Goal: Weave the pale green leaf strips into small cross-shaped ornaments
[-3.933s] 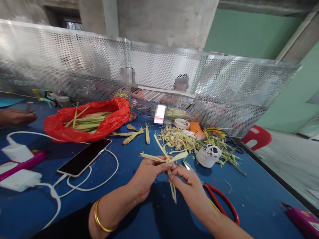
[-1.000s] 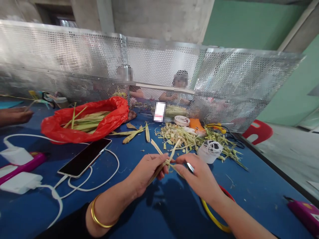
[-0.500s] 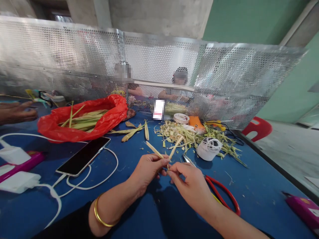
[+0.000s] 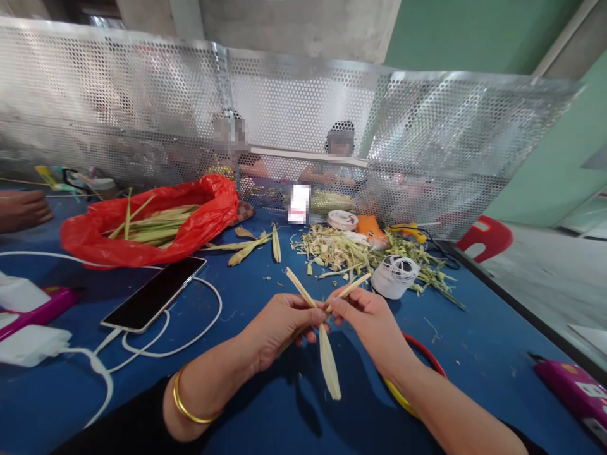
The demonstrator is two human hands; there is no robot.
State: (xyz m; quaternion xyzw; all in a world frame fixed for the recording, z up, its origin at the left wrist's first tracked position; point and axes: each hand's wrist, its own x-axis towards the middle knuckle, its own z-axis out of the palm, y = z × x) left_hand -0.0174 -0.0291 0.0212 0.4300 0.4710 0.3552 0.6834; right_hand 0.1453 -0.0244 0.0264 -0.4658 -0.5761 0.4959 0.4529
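Starting at the far left, we see another person's hand (image 4: 21,210) resting on the edge of the blue table (image 4: 474,341). Nearer to us lie a white charger block (image 4: 28,344) and a pink case (image 4: 45,305). A white cable (image 4: 190,344) loops from there round a dark phone (image 4: 154,292) lying face up. Behind the phone a red plastic bag (image 4: 208,218) lies open, with long green leaves (image 4: 152,229) inside it. A few loose leaves (image 4: 246,249) lie just beside its mouth.

Our left hand (image 4: 279,325), a gold bangle (image 4: 183,404) on its wrist, has its fingers curled shut around the leaf strips (image 4: 329,360). We hold these above the table in the middle of the view. One pale end points up and away to the left, and another hangs down toward us. Our right hand (image 4: 374,322) touches the left at the crossing, with thumb and forefinger pinching a strip that slants up to the right.

Beyond the hands, a heap of leaf trimmings (image 4: 346,249) spreads toward the perforated metal screen (image 4: 427,139). A tape roll (image 4: 342,219) sits at the back of the heap, and a spool of white thread (image 4: 394,276) sits just right of it. Red and yellow loop handles (image 4: 429,351) show under our right wrist. At the far right, a pink device (image 4: 573,388) lies near the table edge, and a red chair (image 4: 486,237) stands past the screen.
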